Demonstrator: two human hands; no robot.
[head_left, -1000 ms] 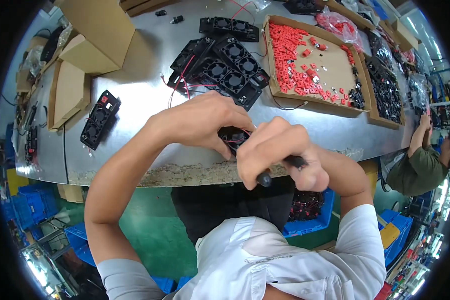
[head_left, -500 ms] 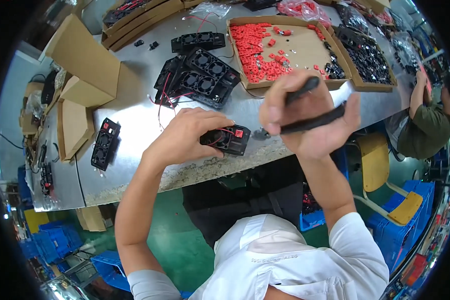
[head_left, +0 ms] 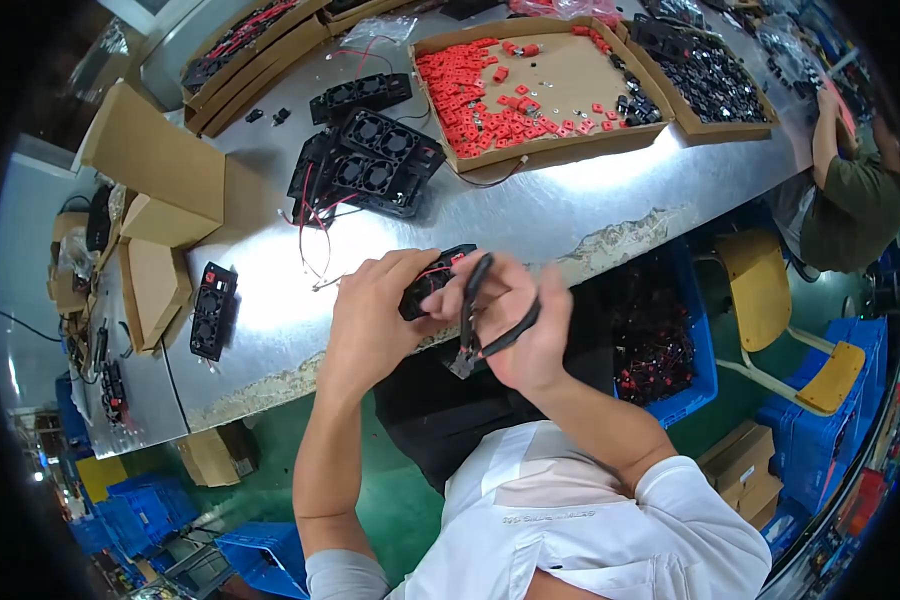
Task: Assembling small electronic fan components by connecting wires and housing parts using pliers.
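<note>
My left hand [head_left: 375, 305] grips a black twin-fan unit [head_left: 458, 252] with red wires and a red part at its end, at the table's front edge. Much of the unit is behind my fingers. In my right hand [head_left: 535, 335] is a pair of pliers [head_left: 470, 310] with black handles spread apart and the metal jaws pointing down toward my body. The fingertips of that hand come up against the fan unit; whether they pinch a wire or part cannot be made out. Another fan unit [head_left: 211, 310] lies to the left on the metal table.
Several fan units [head_left: 375, 150] with loose wires are piled beyond my hands. A cardboard tray [head_left: 560, 152] holds red and black connectors; a box of black parts [head_left: 715, 90] adjoins it. Open cardboard [head_left: 170, 165] stands left. A blue crate [head_left: 705, 340] and yellow chair [head_left: 755, 300] are right, near another person [head_left: 855, 200].
My right hand has come left and down with the pliers, now beside my left hand. The fan unit has shifted a little left, and the view has turned somewhat.
</note>
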